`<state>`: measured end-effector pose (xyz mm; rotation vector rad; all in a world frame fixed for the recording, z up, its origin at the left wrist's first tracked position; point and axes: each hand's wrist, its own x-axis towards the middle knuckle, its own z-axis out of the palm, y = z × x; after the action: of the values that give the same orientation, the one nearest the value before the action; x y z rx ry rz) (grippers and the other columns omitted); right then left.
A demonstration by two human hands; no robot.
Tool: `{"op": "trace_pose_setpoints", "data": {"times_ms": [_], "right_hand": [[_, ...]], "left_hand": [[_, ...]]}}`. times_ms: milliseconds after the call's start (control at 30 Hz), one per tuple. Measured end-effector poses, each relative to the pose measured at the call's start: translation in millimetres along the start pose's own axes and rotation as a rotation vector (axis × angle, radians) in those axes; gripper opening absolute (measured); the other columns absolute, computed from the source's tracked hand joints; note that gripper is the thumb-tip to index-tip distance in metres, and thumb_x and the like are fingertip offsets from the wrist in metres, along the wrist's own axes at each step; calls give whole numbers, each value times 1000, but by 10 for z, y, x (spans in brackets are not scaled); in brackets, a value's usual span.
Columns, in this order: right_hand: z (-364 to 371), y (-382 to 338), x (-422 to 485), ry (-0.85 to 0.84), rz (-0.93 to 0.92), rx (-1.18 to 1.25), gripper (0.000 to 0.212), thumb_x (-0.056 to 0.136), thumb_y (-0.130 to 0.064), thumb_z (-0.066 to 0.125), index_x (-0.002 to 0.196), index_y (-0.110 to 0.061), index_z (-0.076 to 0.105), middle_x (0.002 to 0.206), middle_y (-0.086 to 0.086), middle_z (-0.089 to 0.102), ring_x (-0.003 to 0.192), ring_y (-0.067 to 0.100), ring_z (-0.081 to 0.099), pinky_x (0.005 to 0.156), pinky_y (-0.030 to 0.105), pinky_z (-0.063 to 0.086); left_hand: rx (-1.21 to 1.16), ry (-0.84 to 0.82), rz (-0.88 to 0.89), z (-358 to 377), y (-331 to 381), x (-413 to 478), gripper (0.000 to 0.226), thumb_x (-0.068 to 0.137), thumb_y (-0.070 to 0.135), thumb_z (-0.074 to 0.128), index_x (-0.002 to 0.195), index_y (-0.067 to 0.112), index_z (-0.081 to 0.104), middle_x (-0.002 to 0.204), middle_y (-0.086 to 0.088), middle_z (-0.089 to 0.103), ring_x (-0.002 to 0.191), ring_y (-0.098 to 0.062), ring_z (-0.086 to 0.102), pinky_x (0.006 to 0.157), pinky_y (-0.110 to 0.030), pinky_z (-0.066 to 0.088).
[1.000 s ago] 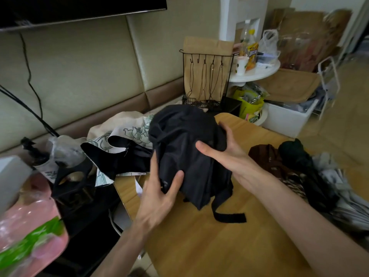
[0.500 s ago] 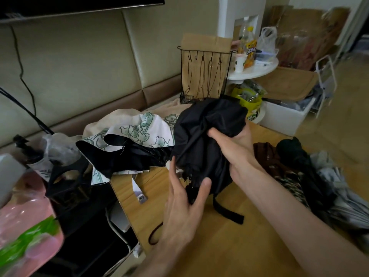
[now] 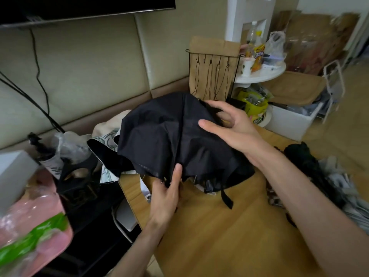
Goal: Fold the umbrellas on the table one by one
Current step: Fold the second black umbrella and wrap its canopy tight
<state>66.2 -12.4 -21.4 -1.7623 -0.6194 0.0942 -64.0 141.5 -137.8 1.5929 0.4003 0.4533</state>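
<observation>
L hand [image 3: 167, 194]: forearm in from 6 o'clock, thumb on top of the hem, fingers underneath. It pinches the near edge of the black umbrella [image 3: 159, 136]. R hand [image 3: 231, 130]: forearm in from 4 o'clock across the table [image 3: 219, 246], fingers fanned wide & half bent, thumb flat on the cloth, index hooked over the far rim, no firm hold visible.

Count: 2 hands, 1 umbrella in them. 1 patterned umbrella [image 3: 103, 152] (white/green outside, black inside) lies just behind at 9 o'clock. A heap of umbrellas [image 3: 299, 156] sits at 3 o'clock, no. can't be told.

Black one: canopy slack, matte, puffed into a creased dome over the table's far-left corner. Metal rib tips peek under the hem. 1 strap [image 3: 227, 198] dangles at 5 o'clock.
</observation>
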Motion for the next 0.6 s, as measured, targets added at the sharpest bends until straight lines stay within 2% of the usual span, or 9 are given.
{"op": "trace_pose_setpoints", "data": {"times_ms": [67,133,200,300,400,467,500,533,600], "right_hand": [[-102,5,30,-42,-62,-99,58,94,-28,80,146,-37,57,121,-19,67,112,-12,62,103,22,51],[-194,35,63,-68,-123,-167,49,97,-21,76,141,-33,59,119,-8,68,109,7,69,90,19,54],[-265,18,84,-124,-129,-197,36,98,-20,75,131,-29,67,108,-3,68,97,12,73,79,15,54],[-326,41,93,-218,-80,-243,39,94,-26,78,131,-32,66,104,-2,67,83,18,76,69,20,55],[-332,60,72,-275,-86,-283,46,96,-31,76,139,-38,61,119,-18,64,96,15,73,79,25,59],[-289,64,65,-303,-125,-306,42,99,-31,72,139,-37,62,123,-31,59,111,-3,64,91,18,53],[-263,58,63,-315,-133,-302,35,100,-30,71,135,-34,65,118,-34,60,113,-10,60,93,12,48],[-248,54,63,-326,-126,-306,26,100,-31,70,126,-32,70,112,-32,63,112,-10,59,92,10,46],[-269,54,80,-345,-101,-409,17,98,-40,71,112,-31,75,111,-18,62,111,2,59,95,21,45]], "left_hand": [[-7,1,-12,-35,-35,14,57,88,62,58,67,10,46,57,-12,47,44,-21,43,38,-27,34],[2,3,-44,-50,-53,17,61,84,67,60,72,8,48,59,-12,49,48,-23,45,39,-28,37],[-7,12,-88,-48,-67,17,66,76,72,63,81,7,50,60,-11,49,49,-22,47,41,-30,39],[30,71,-145,-42,-107,32,79,64,76,68,97,6,51,50,4,51,45,-10,50,43,-26,44],[25,80,-137,-22,-128,45,94,64,89,70,103,5,50,51,7,49,44,-9,48,46,-27,43],[25,82,-127,-10,-130,47,87,65,89,71,88,7,50,52,6,47,45,-12,47,50,-30,42],[25,76,-127,-3,-115,41,80,68,86,70,79,10,46,51,4,45,47,-15,46,50,-32,41],[29,71,-120,2,-100,37,74,68,81,68,74,13,42,50,2,43,48,-19,44,50,-34,40],[24,66,-99,10,-75,36,68,69,76,66,72,13,40,52,-2,40,51,-23,43,47,-32,38]]}}
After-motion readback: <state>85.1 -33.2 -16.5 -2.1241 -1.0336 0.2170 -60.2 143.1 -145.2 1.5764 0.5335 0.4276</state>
